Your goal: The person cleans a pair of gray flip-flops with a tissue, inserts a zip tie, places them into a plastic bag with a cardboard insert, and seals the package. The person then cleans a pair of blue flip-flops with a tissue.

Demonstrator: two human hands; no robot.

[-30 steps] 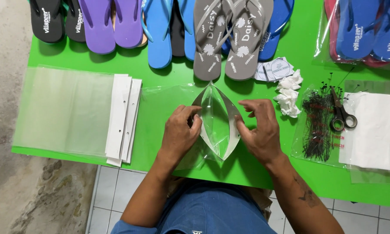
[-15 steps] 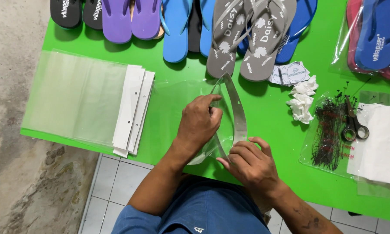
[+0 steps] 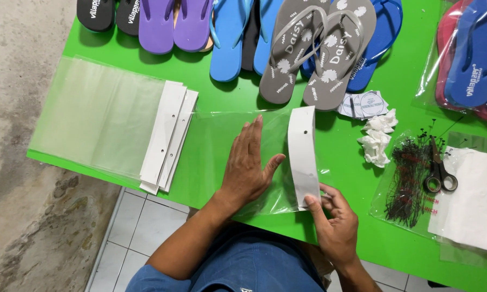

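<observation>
A clear plastic bag (image 3: 213,151) with a white header strip (image 3: 302,154) lies flat on the green table (image 3: 362,232). My left hand (image 3: 247,165) presses flat on the bag, fingers spread. My right hand (image 3: 332,216) pinches the near end of the white strip at the bag's right side. A pair of grey flip-flops (image 3: 313,48) lies just beyond the bag.
A stack of clear bags with white strips (image 3: 113,121) lies at the left. Black, purple and blue flip-flops (image 3: 173,24) line the far edge. To the right are small round-printed cards (image 3: 365,104), crumpled white paper (image 3: 376,138), scissors (image 3: 438,167) on black ties, white sheets (image 3: 476,205) and bagged flip-flops (image 3: 470,54).
The bag was held open and upright between both hands; now it lies flat. My left hand has spread out on it and my right hand has moved to the strip's near end.
</observation>
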